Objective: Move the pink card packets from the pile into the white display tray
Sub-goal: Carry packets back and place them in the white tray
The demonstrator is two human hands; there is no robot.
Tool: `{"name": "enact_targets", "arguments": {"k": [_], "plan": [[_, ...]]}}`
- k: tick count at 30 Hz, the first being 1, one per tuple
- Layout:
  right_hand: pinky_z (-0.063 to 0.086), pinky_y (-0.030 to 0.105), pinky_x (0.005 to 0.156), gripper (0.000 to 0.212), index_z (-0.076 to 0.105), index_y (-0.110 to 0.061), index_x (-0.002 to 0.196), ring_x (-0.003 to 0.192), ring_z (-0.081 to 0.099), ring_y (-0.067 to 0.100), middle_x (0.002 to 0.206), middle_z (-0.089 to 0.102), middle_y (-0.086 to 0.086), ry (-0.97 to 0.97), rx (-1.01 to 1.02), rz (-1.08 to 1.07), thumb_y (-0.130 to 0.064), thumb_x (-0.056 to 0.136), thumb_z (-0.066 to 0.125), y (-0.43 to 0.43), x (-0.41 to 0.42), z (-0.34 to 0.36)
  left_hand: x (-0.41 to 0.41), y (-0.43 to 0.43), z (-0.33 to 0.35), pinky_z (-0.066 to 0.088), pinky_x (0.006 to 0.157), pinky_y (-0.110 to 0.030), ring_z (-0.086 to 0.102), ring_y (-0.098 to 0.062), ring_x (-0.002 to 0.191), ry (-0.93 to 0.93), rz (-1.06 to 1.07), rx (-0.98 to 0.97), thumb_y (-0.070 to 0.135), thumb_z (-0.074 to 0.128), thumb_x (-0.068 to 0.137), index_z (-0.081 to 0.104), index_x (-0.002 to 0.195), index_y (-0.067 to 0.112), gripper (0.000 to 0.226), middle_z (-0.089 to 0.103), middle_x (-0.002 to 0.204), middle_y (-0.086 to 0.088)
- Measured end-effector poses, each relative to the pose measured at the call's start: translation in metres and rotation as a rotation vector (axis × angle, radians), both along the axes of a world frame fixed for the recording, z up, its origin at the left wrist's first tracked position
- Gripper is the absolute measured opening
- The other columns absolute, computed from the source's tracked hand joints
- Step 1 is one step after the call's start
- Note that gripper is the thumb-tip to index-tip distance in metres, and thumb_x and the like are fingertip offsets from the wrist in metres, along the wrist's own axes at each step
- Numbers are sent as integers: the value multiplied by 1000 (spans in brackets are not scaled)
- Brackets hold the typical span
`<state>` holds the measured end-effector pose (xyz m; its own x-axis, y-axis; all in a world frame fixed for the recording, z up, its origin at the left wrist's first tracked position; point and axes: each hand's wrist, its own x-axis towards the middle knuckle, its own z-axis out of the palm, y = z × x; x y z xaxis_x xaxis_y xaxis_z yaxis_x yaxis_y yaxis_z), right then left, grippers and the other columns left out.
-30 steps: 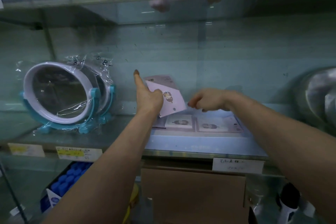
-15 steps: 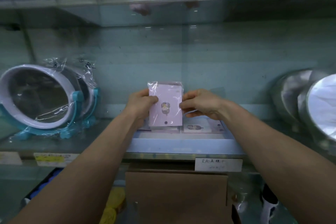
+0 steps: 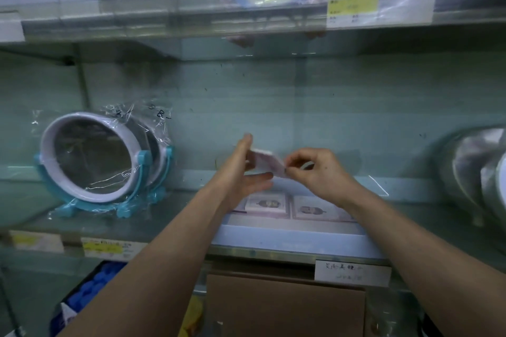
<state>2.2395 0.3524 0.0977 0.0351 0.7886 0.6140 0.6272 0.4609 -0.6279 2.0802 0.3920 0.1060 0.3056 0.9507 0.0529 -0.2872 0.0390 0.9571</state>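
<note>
The pink card packet [image 3: 267, 161] is in the air, tilted nearly edge-on, just above the back of the white display tray [image 3: 287, 238] and clear of everything in it. The right hand [image 3: 317, 172] pinches the packet's right corner between thumb and fingertips. The left hand [image 3: 241, 169] lies flat with straight fingers against the packet's left end, steadying it rather than clasping it. Below, inside the tray, two lots of packets lie flat side by side: one [image 3: 267, 204] towards the tray's left end, the other [image 3: 315, 209] at its middle. The tray sits at the front edge of a glass shelf [image 3: 410, 210]. The step in hand looks like placing: this packet is being turned to match the others. The next move calls for levelling it, lowering it squarely onto one of the lots, and then letting go with the pinch. No pile outside the tray can be made out here. Towards the shelf's left end stands a round mirror [image 3: 90, 156] on a blue stand, wrapped in clear film with marker scrawl that I cannot read. At the right end are shiny metal bowls [image 3: 476, 167]. A handwritten slip [image 3: 351, 272] hangs on the front edge under the tray, its characters too blurred to read. A yellow price label [image 3: 353, 7] on the shelf above is equally illegible. Each packet shows a small printed figure but no readable brand. A cardboard box [image 3: 284, 306] sits beneath.
</note>
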Motion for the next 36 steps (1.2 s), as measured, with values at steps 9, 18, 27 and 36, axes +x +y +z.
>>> {"name": "enact_targets", "arguments": {"k": [9, 18, 27, 36], "plan": [[50, 23, 73, 30, 68, -15, 102, 83, 59, 17, 92, 67, 3, 286, -274, -40, -2, 96, 41, -8, 4, 6, -12, 3, 0, 56, 68, -42, 65, -34, 86, 16, 37, -114, -2, 44, 87, 55, 106, 3, 23, 65, 107, -21], [52, 19, 50, 26, 69, -5, 100, 58, 56, 14, 77, 63, 8, 374, -297, -13, 6, 90, 47, -9, 6, 5, -5, 9, -3, 51, 54, -24, 59, -19, 52, 107, 74, -3, 7, 51, 86, 60, 76, 8, 14, 62, 69, -9], [58, 25, 56, 7, 62, -10, 87, 57, 66, 12, 72, 69, 5, 543, -527, 148, -13, 93, 58, -10, 6, 9, -1, 16, -9, 49, 62, -27, 60, -21, 54, 121, 229, 140, -5, 56, 85, 65, 72, 6, 19, 66, 56, -5], [57, 24, 54, 27, 53, -20, 121, 63, 60, 11, 87, 65, 2, 362, -714, 121, -11, 96, 52, -12, 3, 6, -3, 10, -7, 45, 44, -22, 56, -20, 58, 178, 239, 133, 0, 54, 90, 58, 96, 14, 16, 60, 79, -13]]}}
